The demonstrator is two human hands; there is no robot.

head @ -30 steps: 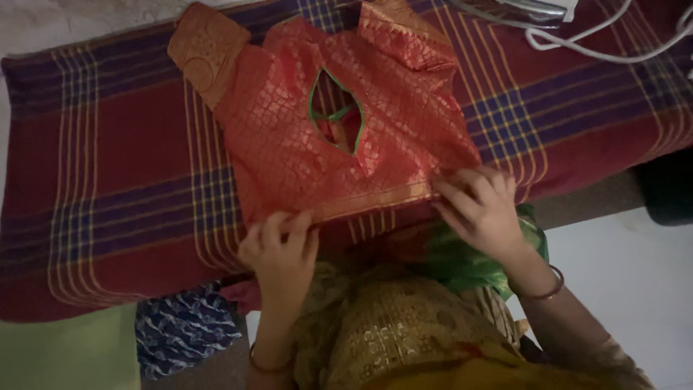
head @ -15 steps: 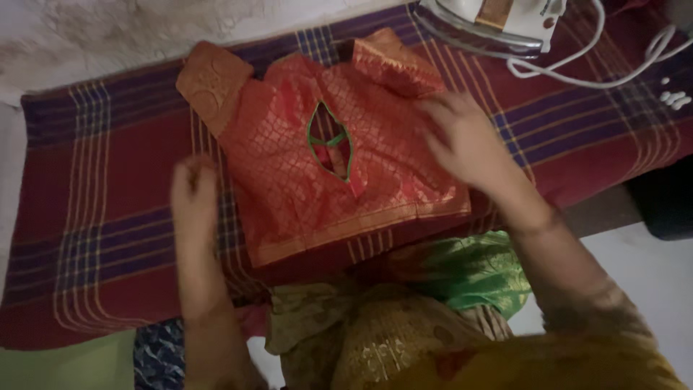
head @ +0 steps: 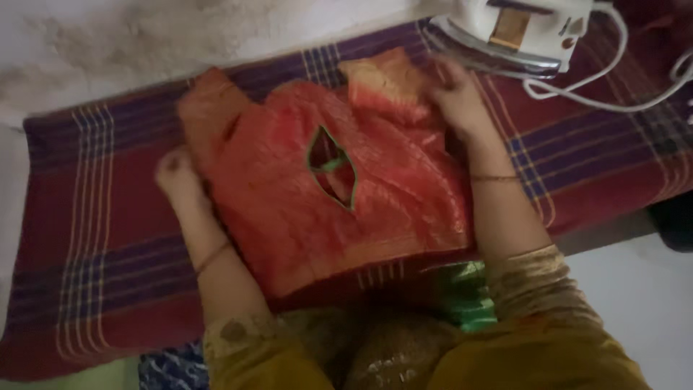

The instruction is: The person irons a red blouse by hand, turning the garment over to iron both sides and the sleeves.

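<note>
Blouse (head: 317, 195) lies flat, back up, on the plaid cloth (head: 86, 238) over the desk; slit opening at centre; two sleeves point away from the body.

Left hand (head: 175, 175): fingers curled closed, at the blouse's left side edge just under the left sleeve (head: 209, 108); whether cloth is pinched inside the curl, cannot tell (blurred).

Right hand (head: 455, 94): fingers spread open, palm down, pressing the right sleeve (head: 382, 83) at the shoulder seam; nothing gripped.

Iron (head: 516, 32) stands just beyond the right fingertips; its cord (head: 613, 94) loops to the right of that wrist. Green cloth (head: 462, 292) sits below the hem, near the right forearm.

Judgement on the step in hand, smoothing and squaring the garment: stroke outward from the slit toward each set of fingers, not inward, so creases run off the edges; keep the right palm flat rather than pinching, or the sleeve bunches; pull the left edge sideways with light tension only, so the hem stays parallel to the cloth's stripes; mind the iron's soleplate just past the right fingertips; risk of a brush against it.
</note>
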